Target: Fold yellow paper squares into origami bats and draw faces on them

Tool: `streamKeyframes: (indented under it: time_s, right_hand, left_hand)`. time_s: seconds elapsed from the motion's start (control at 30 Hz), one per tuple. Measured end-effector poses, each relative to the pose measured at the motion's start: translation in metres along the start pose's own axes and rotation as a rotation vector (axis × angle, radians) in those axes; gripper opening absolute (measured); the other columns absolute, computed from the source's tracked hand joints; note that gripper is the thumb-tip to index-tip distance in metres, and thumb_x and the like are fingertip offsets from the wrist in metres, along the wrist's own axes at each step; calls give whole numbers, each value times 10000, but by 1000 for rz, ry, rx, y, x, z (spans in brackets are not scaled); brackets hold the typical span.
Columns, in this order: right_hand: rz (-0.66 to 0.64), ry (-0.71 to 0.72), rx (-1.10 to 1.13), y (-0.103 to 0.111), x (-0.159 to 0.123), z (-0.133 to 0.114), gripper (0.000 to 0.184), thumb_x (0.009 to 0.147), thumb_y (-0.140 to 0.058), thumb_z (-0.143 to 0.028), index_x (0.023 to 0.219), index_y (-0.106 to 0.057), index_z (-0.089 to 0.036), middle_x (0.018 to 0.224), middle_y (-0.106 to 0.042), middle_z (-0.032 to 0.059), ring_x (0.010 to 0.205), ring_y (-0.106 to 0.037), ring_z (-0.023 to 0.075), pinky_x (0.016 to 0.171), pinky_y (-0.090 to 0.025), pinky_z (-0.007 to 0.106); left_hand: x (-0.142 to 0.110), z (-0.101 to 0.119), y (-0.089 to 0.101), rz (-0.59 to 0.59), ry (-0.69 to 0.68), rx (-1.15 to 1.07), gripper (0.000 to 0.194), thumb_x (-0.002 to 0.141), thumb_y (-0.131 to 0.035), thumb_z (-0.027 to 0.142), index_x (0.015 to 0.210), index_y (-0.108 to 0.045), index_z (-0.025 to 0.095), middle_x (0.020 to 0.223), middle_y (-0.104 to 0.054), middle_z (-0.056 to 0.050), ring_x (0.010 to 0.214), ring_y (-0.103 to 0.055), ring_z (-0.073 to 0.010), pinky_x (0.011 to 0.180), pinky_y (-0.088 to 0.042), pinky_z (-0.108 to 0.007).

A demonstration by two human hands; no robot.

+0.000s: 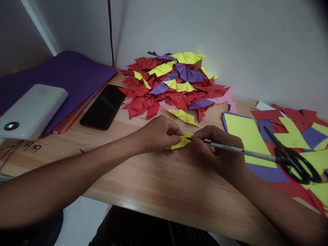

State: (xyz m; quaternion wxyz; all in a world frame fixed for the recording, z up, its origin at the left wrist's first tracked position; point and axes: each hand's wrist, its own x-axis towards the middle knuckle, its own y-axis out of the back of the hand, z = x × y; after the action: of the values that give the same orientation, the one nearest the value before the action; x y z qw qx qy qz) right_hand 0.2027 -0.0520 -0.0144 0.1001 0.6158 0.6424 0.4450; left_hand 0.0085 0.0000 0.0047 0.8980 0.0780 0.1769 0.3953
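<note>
Between my hands is a small folded yellow paper bat point(182, 141) with tiny dark marks drawn on it. My left hand point(164, 134) pinches its left side between thumb and fingers. In my right hand point(217, 145) is a slim grey pen point(242, 150), its dark tip touching or almost touching the yellow paper. Part of the paper is hidden behind my fingers. Just beyond my hands lies a heap of folded paper bats point(164, 90) in red, purple and yellow, some with small drawn faces.
Black-handled scissors point(294, 159) rest over paper scraps point(294, 136) on the right, beside stacked yellow sheets point(246, 133). A black phone point(104, 106) lies left of the heap. Farther left, a white power bank point(33, 109) is on purple sheets point(77, 73). The wooden table point(143, 184) ends in front of me.
</note>
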Motion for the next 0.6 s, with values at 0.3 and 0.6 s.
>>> streamKeyframes:
  time_s: [0.3, 0.6]
  right_hand:
    - [9, 6, 14, 1, -1, 2, 40, 829, -613, -208, 793, -604, -223, 712, -661, 1, 561, -584, 115, 491, -446, 238]
    - [120, -16, -3, -3, 4, 3, 196, 927, -464, -237, 993, -648, -241, 979, -681, 39, 861, -646, 162, 731, -511, 294]
  left_hand:
    - [1, -5, 1, -7, -30, -11, 165, 757, -583, 200, 823, -709, 117, 597, -657, -11, 508, -615, -91, 464, -417, -150]
    - [-1, -6, 0, 52, -98, 121, 169, 755, -553, 213, 784, -703, 140, 600, -648, 3, 518, -600, -88, 487, -413, -161]
